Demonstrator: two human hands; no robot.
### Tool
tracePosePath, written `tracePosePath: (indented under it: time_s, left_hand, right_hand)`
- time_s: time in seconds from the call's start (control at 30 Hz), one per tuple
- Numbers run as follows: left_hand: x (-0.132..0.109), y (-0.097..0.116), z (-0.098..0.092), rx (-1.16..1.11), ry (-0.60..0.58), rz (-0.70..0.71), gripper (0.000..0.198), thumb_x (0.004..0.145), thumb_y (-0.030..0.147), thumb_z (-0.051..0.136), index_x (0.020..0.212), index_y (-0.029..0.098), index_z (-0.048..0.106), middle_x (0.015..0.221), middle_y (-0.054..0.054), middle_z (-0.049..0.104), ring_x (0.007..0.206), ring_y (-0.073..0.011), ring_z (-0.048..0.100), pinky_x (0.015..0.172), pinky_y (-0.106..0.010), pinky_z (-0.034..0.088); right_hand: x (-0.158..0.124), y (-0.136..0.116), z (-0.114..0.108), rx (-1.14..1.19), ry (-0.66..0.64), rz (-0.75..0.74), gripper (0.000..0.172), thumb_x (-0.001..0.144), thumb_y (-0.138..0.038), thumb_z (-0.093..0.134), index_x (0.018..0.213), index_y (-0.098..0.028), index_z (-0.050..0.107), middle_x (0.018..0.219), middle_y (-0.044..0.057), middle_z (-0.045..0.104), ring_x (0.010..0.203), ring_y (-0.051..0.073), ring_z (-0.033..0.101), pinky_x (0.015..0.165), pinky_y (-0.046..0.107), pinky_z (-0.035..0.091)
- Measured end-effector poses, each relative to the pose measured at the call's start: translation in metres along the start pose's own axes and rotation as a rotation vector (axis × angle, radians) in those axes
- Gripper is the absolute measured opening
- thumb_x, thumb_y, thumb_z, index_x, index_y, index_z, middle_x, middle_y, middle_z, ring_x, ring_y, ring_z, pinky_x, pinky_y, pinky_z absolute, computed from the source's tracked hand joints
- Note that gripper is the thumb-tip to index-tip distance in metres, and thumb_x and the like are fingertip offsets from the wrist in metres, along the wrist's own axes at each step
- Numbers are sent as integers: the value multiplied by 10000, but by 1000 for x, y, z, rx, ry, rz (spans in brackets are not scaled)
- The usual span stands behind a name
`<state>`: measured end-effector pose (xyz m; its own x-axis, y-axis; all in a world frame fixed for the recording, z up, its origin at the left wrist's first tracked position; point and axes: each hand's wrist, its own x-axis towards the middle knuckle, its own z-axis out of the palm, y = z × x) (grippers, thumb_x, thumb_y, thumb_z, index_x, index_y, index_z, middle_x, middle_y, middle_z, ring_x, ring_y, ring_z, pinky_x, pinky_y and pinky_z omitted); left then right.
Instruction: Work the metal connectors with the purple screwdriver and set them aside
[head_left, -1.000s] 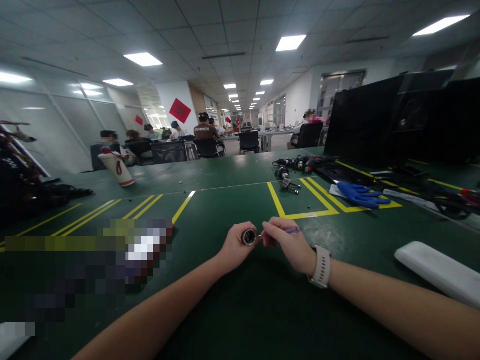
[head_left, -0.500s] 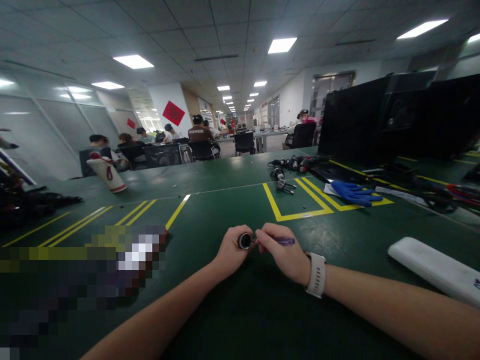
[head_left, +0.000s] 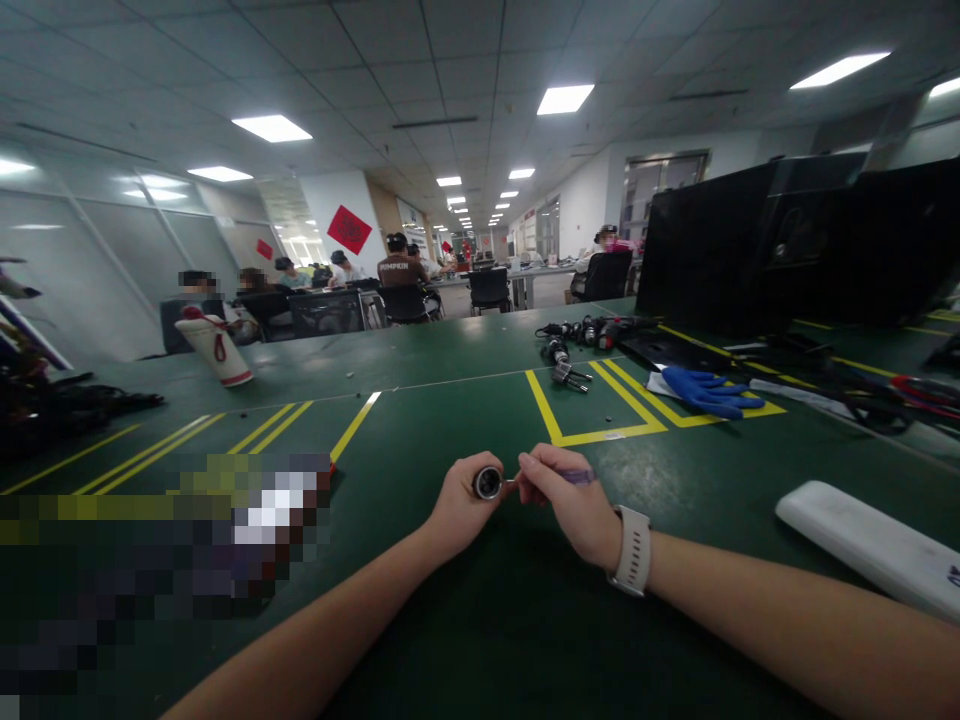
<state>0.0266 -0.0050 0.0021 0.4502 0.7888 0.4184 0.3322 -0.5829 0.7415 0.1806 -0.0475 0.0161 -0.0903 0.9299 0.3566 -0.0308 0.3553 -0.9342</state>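
Two hands meet just above the worktop (head_left: 450, 410). Your left hand (head_left: 457, 510) is closed round a small round metal part (head_left: 487, 483), its circular face turned toward you. Your right hand (head_left: 574, 510) pinches a slim purple-handled tool (head_left: 576, 476), whose tip sits at the part's rim.

Risk, as judged: the tip looks to bear on a narrow edge, so a sideways push could make it skid off and jab your left fingers, or flick the part loose to roll away (the tool is held at the fingertips only). Any small piece freed from it would be hard to spot on so dark a surface.

Surface: dark green matting marked with yellow tape lines (head_left: 592, 433). On it, well apart from your hands, lie a blue glove (head_left: 709, 390), a cluster of loose metal pieces (head_left: 570, 372) and a flat white case (head_left: 862, 545) at right, with black monitors (head_left: 720, 250) behind.

Room: an open office under ceiling light panels, with seated people at far desks.
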Motion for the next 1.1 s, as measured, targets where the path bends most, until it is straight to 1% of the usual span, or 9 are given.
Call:
tracePosePath:
  time_s: [0.13,0.3,0.47,0.63,0.77,0.83,1.0,1.1]
  left_hand:
    - [1,-1,0,25,13,7,173,713,208,589,567,163,508,568,37,486,551,-108,448,552,-237,369]
    - [-1,-1,0,0,10,16,117,710,192,585,620,166,514,601,43,493,546,-99,445,531,-219,367]
    - [-1,-2,0,-29,-2,23,122,709,196,583,619,162,508,613,37,498,554,-99,455,532,-216,379]
    - [0,-3,0,-17,7,11,133,704,215,604,618,162,519,594,39,496,541,-101,451,525,-221,368]
    - [1,-1,0,-6,8,8,168,701,199,597,555,163,524,556,37,503,541,-108,456,542,-233,361]
    - [1,0,0,-9,14,7,151,697,191,596,565,163,528,563,38,504,541,-106,455,540,-230,359]
    - [0,0,1,-37,33,0,128,682,190,610,606,163,512,589,44,483,540,-97,440,518,-216,354]
    - [0,-2,1,-58,32,-6,135,685,184,604,608,164,495,586,49,465,532,-91,424,506,-209,348]
  right_hand:
    - [-1,-6,1,-44,-7,-21,319,803,-300,549,510,-174,552,535,-22,508,555,123,466,567,262,348]
    - [1,5,3,50,4,59,309,833,-330,485,576,-173,550,528,-16,530,519,119,487,507,243,365]
    - [3,12,4,119,35,115,287,833,-344,459,614,-174,530,522,-19,525,484,112,478,465,230,351]
    - [1,0,1,42,-1,41,293,810,-322,518,559,-176,556,534,-21,524,534,118,476,531,250,353]
    - [1,-8,1,-18,-23,7,294,766,-286,585,494,-177,562,527,-23,518,553,120,465,562,262,334]
    - [2,-7,1,-5,-23,28,299,771,-295,575,498,-175,563,514,-18,525,538,121,471,542,260,337]
    - [6,5,2,114,17,131,291,812,-341,483,587,-168,549,500,-11,537,470,113,480,462,238,347]
    - [6,9,3,157,29,140,286,812,-349,483,598,-167,542,506,-13,534,468,108,474,458,232,349]
